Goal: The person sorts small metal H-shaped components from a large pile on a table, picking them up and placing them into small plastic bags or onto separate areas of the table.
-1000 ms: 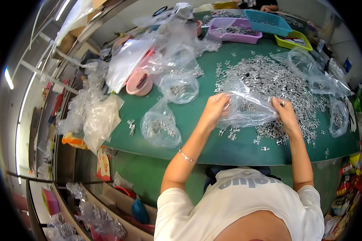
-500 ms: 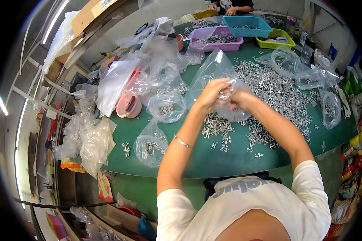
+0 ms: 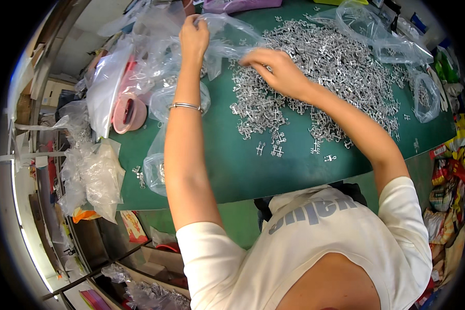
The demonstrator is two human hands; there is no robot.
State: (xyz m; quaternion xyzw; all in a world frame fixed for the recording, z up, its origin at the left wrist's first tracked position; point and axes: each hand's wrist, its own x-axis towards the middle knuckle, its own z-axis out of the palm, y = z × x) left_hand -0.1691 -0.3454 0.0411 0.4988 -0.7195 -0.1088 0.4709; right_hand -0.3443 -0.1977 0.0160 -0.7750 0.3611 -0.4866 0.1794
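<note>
The left hand [image 3: 194, 35] is closed around the gathered edge of a clear, crinkled plastic bag [image 3: 231, 37], holding it up over the far part of the green surface [image 3: 274, 173]. The bag stretches from that grip rightward toward the right hand [image 3: 275, 70], its long axis running roughly left to right between the two. The right hand's fingers are curled, pinching the bag's lower right edge just above the broad heap of small silver metal clips [image 3: 341, 67], so it is the nearer hand to the heap. Half a second ago both hands met close together on the bag; now they are spread apart, the left arm reaching farther up with the bag drawn wider.
</note>
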